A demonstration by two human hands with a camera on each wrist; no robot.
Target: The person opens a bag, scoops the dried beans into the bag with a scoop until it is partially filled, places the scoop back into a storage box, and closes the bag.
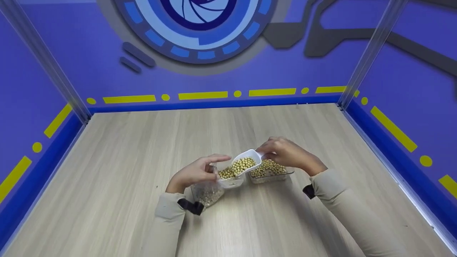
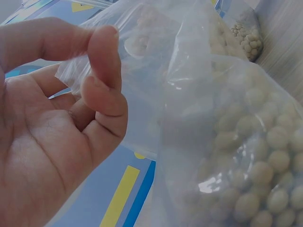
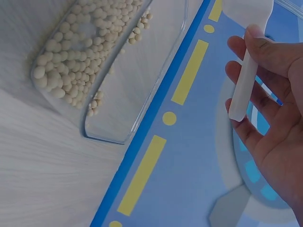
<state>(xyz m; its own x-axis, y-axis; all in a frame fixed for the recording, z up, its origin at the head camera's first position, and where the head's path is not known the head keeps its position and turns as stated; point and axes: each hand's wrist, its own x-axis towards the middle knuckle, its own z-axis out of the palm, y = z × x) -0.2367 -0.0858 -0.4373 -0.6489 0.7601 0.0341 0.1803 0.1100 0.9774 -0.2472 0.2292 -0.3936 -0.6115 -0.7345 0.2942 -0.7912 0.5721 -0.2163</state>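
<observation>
My right hand (image 1: 285, 151) grips the handle of a white plastic scoop (image 3: 244, 90) between thumb and fingers. The scoop's bowl (image 1: 251, 155) is heaped with round, pale yellow beans (image 1: 244, 165) and tilts down to the left, over the mouth of a clear plastic bag (image 1: 209, 192). My left hand (image 1: 194, 173) holds the bag by its upper edge, with thumb and fingers curled at the film in the left wrist view. More beans (image 2: 262, 165) fill the lower part of the bag. Beside it, below my right hand, a clear rectangular box (image 1: 271, 178) holds beans too.
The wood-grain tabletop (image 1: 125, 160) extends around the bag and box. Blue panels (image 1: 228, 78) with yellow markings enclose the back and both sides, meeting at metal corner posts (image 1: 371, 53).
</observation>
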